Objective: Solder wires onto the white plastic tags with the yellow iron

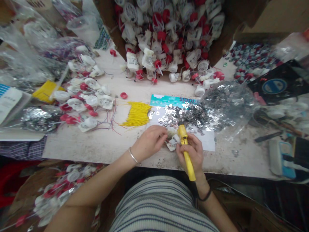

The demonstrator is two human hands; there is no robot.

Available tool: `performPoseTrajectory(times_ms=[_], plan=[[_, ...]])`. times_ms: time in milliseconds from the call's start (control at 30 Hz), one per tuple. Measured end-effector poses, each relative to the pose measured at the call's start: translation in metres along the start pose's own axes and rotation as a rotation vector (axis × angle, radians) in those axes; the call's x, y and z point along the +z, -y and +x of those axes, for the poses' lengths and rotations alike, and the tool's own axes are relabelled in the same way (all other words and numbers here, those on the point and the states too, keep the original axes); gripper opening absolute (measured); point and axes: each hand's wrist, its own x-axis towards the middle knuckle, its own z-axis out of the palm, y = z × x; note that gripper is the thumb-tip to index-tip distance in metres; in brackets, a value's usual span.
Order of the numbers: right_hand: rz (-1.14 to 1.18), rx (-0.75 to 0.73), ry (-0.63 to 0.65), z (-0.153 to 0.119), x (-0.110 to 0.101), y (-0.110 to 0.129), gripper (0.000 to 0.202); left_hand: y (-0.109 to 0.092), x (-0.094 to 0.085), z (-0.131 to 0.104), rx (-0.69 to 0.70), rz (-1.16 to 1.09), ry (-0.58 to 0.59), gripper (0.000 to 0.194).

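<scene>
My left hand [152, 142] is closed, thumb and fingers pinched at the edge of a small white plastic mechanism [173, 143] just above the table. A yellow-handled tool [187, 154] with a slim dark tip is gripped in my right hand [193, 149]; its tip points away from me, over a pile of shiny small metal pieces [193, 116]. The fingers of my right hand also lie close against the white mechanism, and whether they touch it I cannot tell. Left of the metal pieces lies a bundle of yellow wires [137, 114].
At the back stands a cardboard box [218, 48] full of white and red mechanisms. More wired mechanisms [84, 100] are heaped at the left. A clear plastic bag [231, 103] of metal pieces lies at the right. Below the table's left edge sits another box of parts [65, 183].
</scene>
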Motion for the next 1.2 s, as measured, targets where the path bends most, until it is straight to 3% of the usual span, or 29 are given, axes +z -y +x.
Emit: performPoseTrajectory(times_ms=[167,333,467,600,700,800,933,1033,1200], plan=[[-0.018,0.013,0.003,-0.005,-0.006,0.003,0.02,0.001,0.005,-0.001,0.003,0.053,0.042,0.01],[0.0,0.029,-0.001,-0.005,-0.002,0.001,0.02,-0.005,0.0,-0.012,0.018,-0.03,0.063,0.032],[0.05,0.012,0.025,0.0,-0.004,-0.001,0.023,-0.007,-0.004,-0.013,0.084,-0.029,0.151,0.017],[0.027,-0.027,0.047,-0.002,-0.006,-0.002,0.024,-0.002,-0.006,-0.008,-0.074,-0.12,0.165,0.018],[0.037,-0.027,0.032,-0.005,-0.002,0.003,0.024,0.005,-0.002,-0.001,-0.179,-0.01,0.04,0.016],[0.081,0.005,0.064,-0.005,0.002,0.009,0.019,0.01,0.004,0.006,-0.136,0.181,-0.06,0.013],[0.107,0.07,0.027,-0.004,-0.006,0.009,0.02,0.006,0.002,0.003,-0.121,0.234,0.059,0.017],[0.103,0.138,-0.012,-0.006,-0.015,0.005,0.021,0.003,-0.004,-0.003,-0.223,0.263,0.147,0.02],[0.18,0.17,0.016,-0.013,-0.011,0.012,0.019,0.005,0.003,0.0,-0.334,0.251,0.155,0.018]])
